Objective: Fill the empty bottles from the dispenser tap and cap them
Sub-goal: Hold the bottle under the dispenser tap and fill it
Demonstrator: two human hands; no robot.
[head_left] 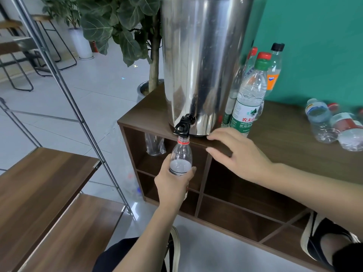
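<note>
My left hand (172,185) grips a clear plastic bottle (181,154) with a red neck ring, upright, its open mouth right under the black tap (183,125) of the steel dispenser (204,61). Water stands in the bottle up to about its shoulder. My right hand (237,154) hovers open, fingers spread, over the front edge of the brown cabinet top (284,142), just right of the tap and not touching it.
Several capped bottles (249,99) stand right of the dispenser by the teal wall. More bottles (334,124) lie on their sides at the far right. A potted plant (125,32) is behind left, a wooden shelf unit (45,189) at left.
</note>
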